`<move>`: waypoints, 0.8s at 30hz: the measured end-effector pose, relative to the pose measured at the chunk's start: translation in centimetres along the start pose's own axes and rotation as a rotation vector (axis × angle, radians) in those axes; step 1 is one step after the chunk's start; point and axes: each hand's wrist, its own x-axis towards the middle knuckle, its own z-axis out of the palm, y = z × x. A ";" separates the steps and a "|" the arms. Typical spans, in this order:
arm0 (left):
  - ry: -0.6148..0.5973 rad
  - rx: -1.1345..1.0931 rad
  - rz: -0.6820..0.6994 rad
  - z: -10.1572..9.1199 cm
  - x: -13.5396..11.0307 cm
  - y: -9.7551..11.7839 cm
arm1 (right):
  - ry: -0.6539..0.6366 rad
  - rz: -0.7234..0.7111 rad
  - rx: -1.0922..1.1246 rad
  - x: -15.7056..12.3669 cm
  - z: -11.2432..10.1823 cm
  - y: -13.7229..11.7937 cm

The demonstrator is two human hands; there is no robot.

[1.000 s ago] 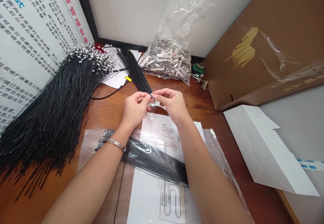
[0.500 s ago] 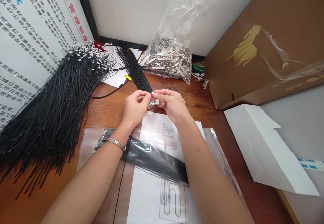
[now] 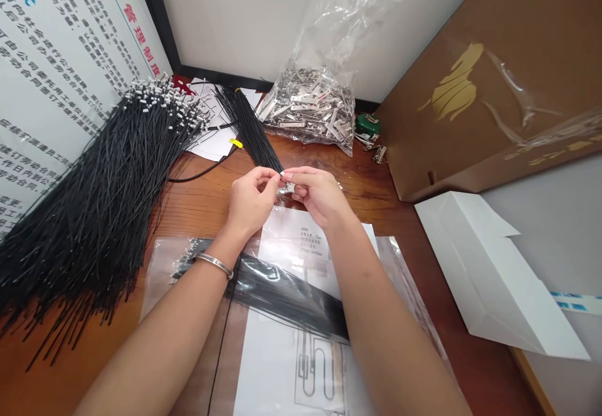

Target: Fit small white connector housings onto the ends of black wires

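Observation:
My left hand (image 3: pixel 254 199) and my right hand (image 3: pixel 320 193) meet fingertip to fingertip over the table, both closed in a pinch. Between them shows a tiny white end piece (image 3: pixel 282 174), which the right thumb and forefinger grip. A thin black cord (image 3: pixel 221 359) runs up from the bottom edge past my left wrist toward the left fingers, which hide its upper end. Just beyond the fingertips lies a tied bundle of black cords (image 3: pixel 254 130). Below the hands, small metal-looking pieces in clear plastic (image 3: pixel 285 189) are partly covered.
A large heap of white-tipped black cords (image 3: pixel 108 171) lies left. Behind stands a clear bag of metal clips (image 3: pixel 310 105), with a green tape measure (image 3: pixel 367 125) beside it. Bagged cords (image 3: pixel 282 284) and a printed sheet (image 3: pixel 273 366) lie under my forearms. A brown box (image 3: pixel 470 90) stands right.
The view has shifted very slightly. Both hands keep the same pinch at the same spot, with only a slight change in the right fingers.

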 end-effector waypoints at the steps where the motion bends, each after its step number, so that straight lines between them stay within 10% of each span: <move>1: -0.003 -0.007 -0.006 0.0 0.0 0.0 | 0.006 -0.018 -0.015 0.0 0.0 0.0; 24: -0.027 -0.252 -0.161 0.1 0.4 0.2 | 0.016 -0.346 -0.204 -0.2 0.3 0.4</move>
